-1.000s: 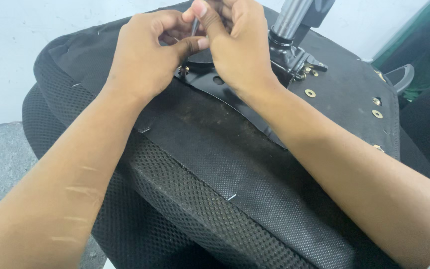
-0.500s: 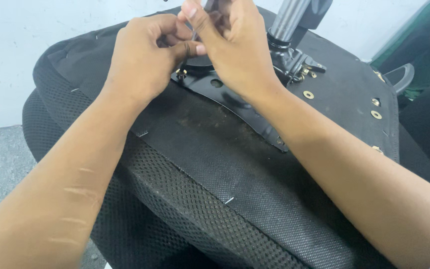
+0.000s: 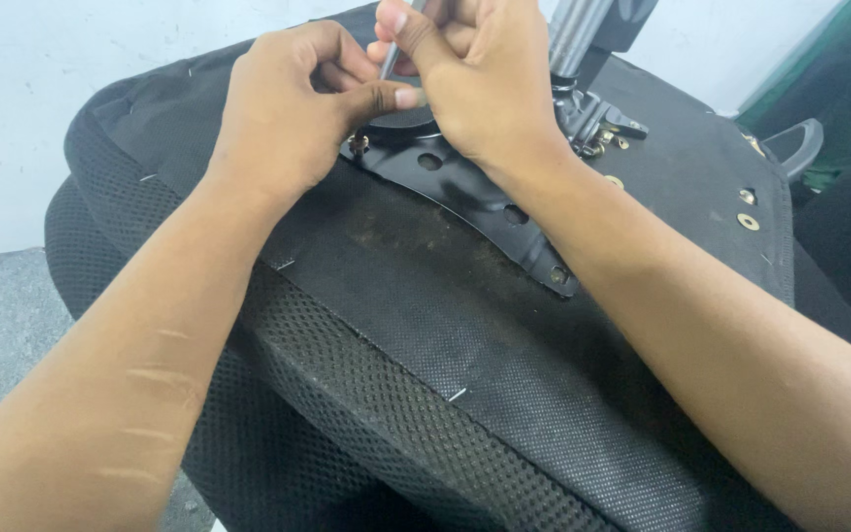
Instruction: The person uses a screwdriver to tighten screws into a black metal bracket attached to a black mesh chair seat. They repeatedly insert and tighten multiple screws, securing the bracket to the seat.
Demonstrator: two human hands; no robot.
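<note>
Both hands — left hand, right hand — pinched a thin grey metal tool (tip hidden) over the black steel mounting plate near the upturned black fabric chair seat's far edge.

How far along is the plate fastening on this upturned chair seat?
Looks done: the black metal plate lies on the seat underside, with a bolt at its near-left corner. In hand: the left hand and right hand grip a slim metal tool over the plate. Left: several plate holes and the brass inserts look empty.
</note>
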